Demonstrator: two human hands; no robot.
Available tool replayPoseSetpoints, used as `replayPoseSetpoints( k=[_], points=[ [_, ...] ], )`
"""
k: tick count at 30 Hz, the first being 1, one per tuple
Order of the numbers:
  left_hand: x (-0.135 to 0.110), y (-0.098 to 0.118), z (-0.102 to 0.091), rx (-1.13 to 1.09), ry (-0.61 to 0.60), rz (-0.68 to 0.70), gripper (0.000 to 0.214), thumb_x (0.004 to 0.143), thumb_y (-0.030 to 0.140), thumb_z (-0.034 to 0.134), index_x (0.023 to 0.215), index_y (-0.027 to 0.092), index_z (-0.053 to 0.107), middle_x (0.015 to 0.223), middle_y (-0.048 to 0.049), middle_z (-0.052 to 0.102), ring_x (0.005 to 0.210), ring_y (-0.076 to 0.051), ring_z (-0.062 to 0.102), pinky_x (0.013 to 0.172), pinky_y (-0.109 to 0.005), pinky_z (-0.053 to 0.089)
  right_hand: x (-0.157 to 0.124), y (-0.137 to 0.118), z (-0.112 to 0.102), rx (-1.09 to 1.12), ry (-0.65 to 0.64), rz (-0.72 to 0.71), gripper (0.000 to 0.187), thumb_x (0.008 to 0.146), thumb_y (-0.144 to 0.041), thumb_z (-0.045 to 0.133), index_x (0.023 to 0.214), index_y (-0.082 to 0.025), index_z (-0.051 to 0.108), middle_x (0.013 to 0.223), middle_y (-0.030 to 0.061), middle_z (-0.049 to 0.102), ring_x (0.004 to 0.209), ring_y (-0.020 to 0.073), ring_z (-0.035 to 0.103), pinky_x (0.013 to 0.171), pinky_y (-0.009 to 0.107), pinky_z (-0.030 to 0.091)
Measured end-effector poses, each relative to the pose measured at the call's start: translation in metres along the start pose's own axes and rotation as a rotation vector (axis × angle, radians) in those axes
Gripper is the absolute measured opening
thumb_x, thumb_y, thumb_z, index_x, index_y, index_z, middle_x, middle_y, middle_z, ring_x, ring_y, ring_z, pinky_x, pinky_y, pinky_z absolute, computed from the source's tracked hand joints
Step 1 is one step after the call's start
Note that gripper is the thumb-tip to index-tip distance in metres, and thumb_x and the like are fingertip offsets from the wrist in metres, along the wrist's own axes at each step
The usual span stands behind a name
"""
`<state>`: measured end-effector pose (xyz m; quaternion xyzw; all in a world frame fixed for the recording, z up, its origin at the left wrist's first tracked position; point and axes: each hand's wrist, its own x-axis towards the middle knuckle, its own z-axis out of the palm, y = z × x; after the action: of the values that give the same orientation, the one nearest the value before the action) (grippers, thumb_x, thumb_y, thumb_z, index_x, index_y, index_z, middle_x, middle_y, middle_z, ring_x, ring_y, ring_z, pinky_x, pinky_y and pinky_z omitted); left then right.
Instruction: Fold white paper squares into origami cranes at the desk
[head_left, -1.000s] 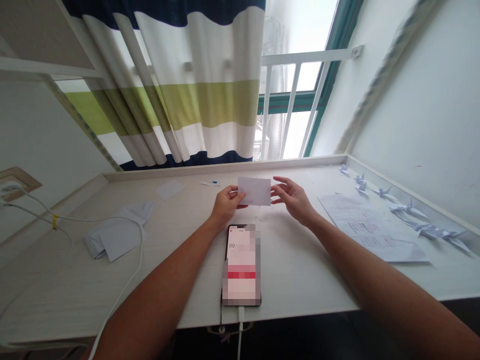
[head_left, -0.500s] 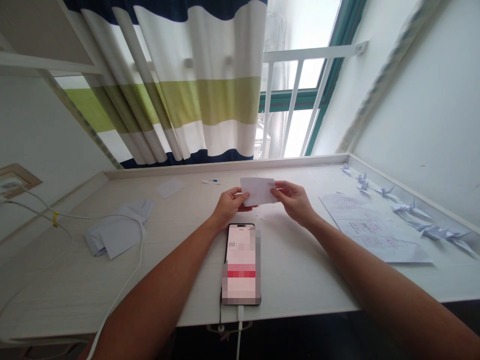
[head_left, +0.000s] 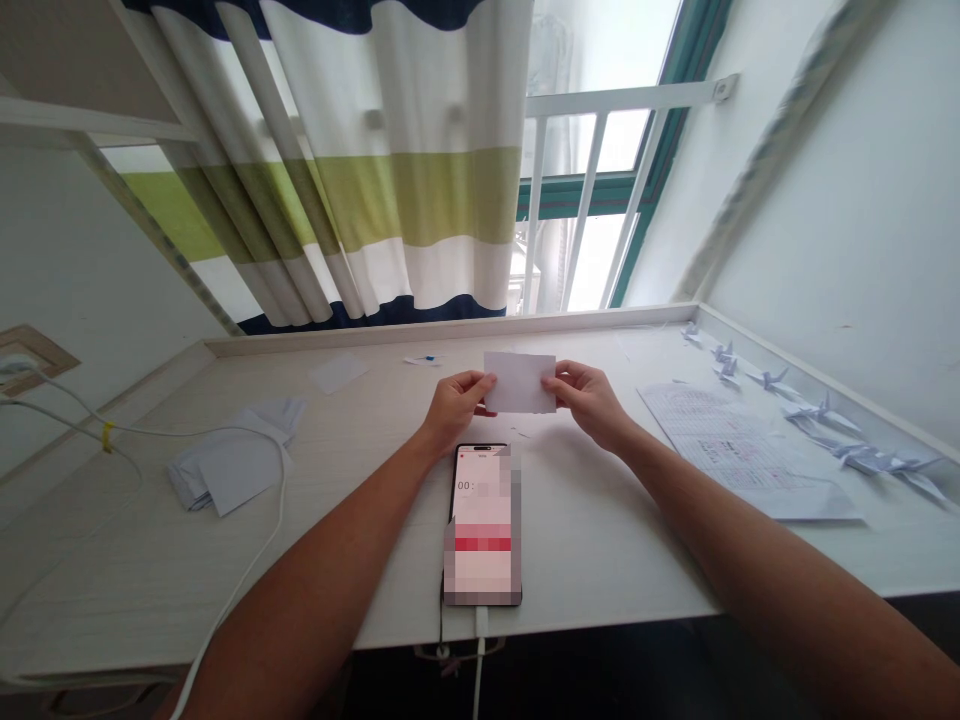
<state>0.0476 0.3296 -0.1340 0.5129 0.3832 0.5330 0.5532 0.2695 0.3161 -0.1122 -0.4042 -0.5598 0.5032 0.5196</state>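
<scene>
A small white sheet of paper (head_left: 519,382) is held up above the desk, its plain face toward me. My left hand (head_left: 456,408) pinches its left edge, thumb in front and fingers behind. At the opposite edge my right hand (head_left: 589,402) grips it the same way. The fingertips behind the paper are partly hidden. Just below the hands lies a phone (head_left: 484,525) with a lit, partly blurred screen. A few tiny scraps (head_left: 520,432) rest between phone and paper.
On the left are a stack of white papers (head_left: 238,470), a loose sheet (head_left: 339,373) and a white cable (head_left: 279,500). A printed sheet (head_left: 724,450) lies on the right, beside a row of folded paper cranes (head_left: 821,412). A small blue-and-white item (head_left: 427,358) sits near the back.
The paper has shifted slightly right and now sits more level and squarely between both hands. Both hands keep their hold. The whole view has tilted very slightly.
</scene>
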Motion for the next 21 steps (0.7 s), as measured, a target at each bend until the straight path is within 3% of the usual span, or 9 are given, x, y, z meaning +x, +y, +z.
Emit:
replayPoseSetpoints(
  k=[8,13,21],
  points=[
    [0.0029,-0.0028,-0.0029,-0.003,0.002,-0.007,0.056,0.065,0.059,0.094,0.092,0.015,0.074,0.076,-0.0041,0.076,0.065,-0.015,0.067,0.06,-0.03,0.061,0.003,0.0049,-0.0042,-0.04,0.024,0.03,0.048,0.07,-0.057,0.092,0.086,-0.017,0.072,0.08,0.0041,0.075,0.069,0.0167,0.067,0.058,0.031,0.06],
    [0.0023,-0.0012,-0.0018,0.002,-0.001,0.023,0.049,0.066,0.056,0.093,0.085,0.015,0.074,0.079,-0.0034,0.075,0.068,-0.014,0.066,0.059,-0.027,0.058,0.0041,0.005,-0.0043,-0.029,0.049,0.011,0.052,0.067,-0.062,0.093,0.086,-0.017,0.074,0.083,0.0041,0.074,0.072,0.0154,0.066,0.055,0.026,0.059],
    [0.0025,-0.0028,-0.0012,-0.02,0.052,0.064,0.042,0.068,0.049,0.093,0.085,0.015,0.076,0.079,-0.0036,0.075,0.069,-0.013,0.064,0.062,-0.026,0.055,0.0036,0.0037,-0.0049,-0.045,0.043,0.028,0.056,0.065,-0.064,0.094,0.089,-0.017,0.074,0.083,0.0052,0.075,0.07,0.0172,0.068,0.052,0.029,0.063]
  ],
)
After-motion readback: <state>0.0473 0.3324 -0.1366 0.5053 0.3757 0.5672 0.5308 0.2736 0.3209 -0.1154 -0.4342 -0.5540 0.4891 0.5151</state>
